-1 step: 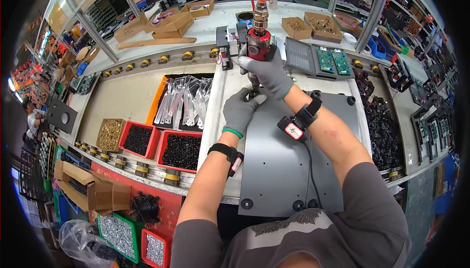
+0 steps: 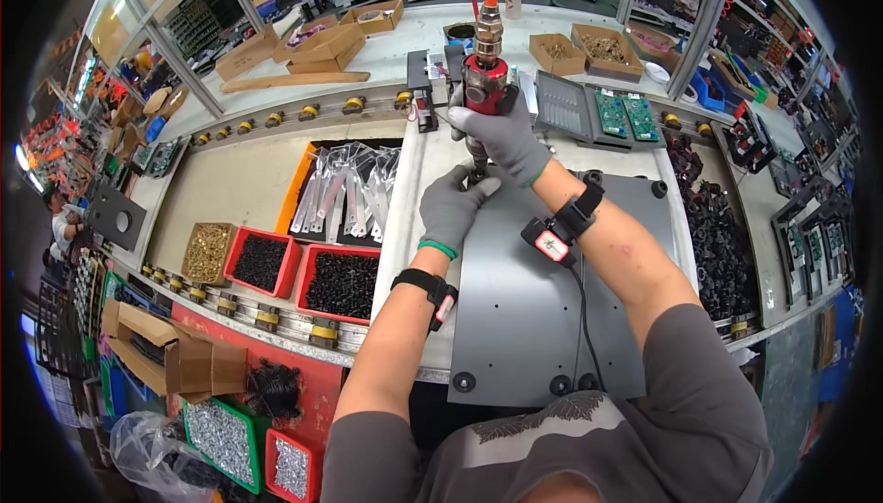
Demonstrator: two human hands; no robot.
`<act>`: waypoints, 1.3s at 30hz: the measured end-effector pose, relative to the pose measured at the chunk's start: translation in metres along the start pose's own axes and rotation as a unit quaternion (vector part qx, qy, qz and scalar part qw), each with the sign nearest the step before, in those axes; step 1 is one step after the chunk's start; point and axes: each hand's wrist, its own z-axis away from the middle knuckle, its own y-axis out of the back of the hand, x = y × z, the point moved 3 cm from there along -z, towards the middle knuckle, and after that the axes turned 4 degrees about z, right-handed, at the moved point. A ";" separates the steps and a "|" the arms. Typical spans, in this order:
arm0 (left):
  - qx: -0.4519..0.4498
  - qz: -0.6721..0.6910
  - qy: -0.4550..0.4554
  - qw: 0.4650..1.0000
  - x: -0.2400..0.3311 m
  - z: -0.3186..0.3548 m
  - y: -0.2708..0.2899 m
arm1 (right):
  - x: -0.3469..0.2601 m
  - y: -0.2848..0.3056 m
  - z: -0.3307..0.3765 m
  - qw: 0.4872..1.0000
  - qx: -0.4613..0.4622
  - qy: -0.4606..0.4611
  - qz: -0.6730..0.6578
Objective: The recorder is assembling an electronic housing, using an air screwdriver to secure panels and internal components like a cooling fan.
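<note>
Right hand (image 2: 504, 138) still clenched round red pneumatic screwdriver (image 2: 487, 89), left hand (image 2: 452, 209) fingers unchanged, pinching its tip at grey panel's (image 2: 543, 310) far edge

- I saw both hands in grey knit gloves; the left hand (image 2: 452, 211) had a green cuff edge.
- The left wrist carried a black strap with a small red-and-black unit.
- The right hand (image 2: 504, 138) wore a black wristband with a red-marked module, and a thin black cable ran down along the forearm.
- The sleeves were short, grey, with a pale print on the chest.
</note>
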 end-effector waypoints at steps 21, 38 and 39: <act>-0.022 -0.005 -0.047 0.999 -0.021 -0.023 -0.008 | -0.002 -0.005 -0.004 0.999 -0.028 0.025 -0.007; -0.109 0.755 0.144 0.630 -0.011 0.097 0.068 | -0.096 0.203 0.232 0.941 0.190 -0.279 0.008; -0.111 0.759 0.154 0.623 -0.014 0.101 0.070 | -0.089 0.214 0.250 0.933 0.195 -0.302 0.010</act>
